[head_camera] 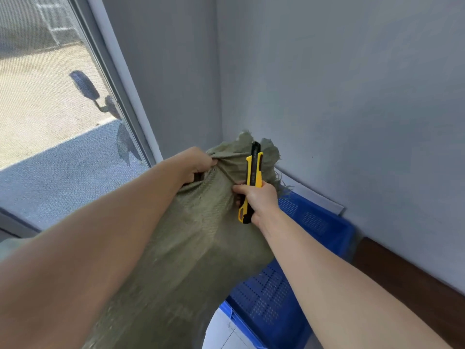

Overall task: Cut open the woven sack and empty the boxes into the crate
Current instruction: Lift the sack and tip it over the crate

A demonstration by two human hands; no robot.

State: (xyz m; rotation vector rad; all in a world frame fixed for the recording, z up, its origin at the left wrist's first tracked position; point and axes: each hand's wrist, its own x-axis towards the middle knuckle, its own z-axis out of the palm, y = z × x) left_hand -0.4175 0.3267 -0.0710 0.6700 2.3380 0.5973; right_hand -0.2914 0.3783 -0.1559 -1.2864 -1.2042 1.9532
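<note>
**Sack mouth up in the corner, knife hand nearer the seam**

A grey-walled room corner, with a screened window (50, 102) on the left and a dark brown skirting strip low on the right wall. Down in that corner sits a blue perforated plastic crate (271, 293), and the olive-green woven sack (201, 235) lies draped over its left part, reaching up and away from the person toward the corner.

The sack's long axis runs from bottom left, near the body, to its frayed, bunched top end close to where the walls meet. Both hands work at that far end. The left hand (198, 163) is clamped on a gathered fold of cloth at the left side of the neck, pulling it taut. The right hand (259, 201) is closed round the lower half of a yellow and black utility knife (253, 180), held nearly upright with its tip pointing up toward the frayed edge; whether a blade is out cannot be told.

The knife hand lies just right of the taut fold, so it is likely the nearer to the cut line. No boxes show; the crate's visible part looks bare.
</note>
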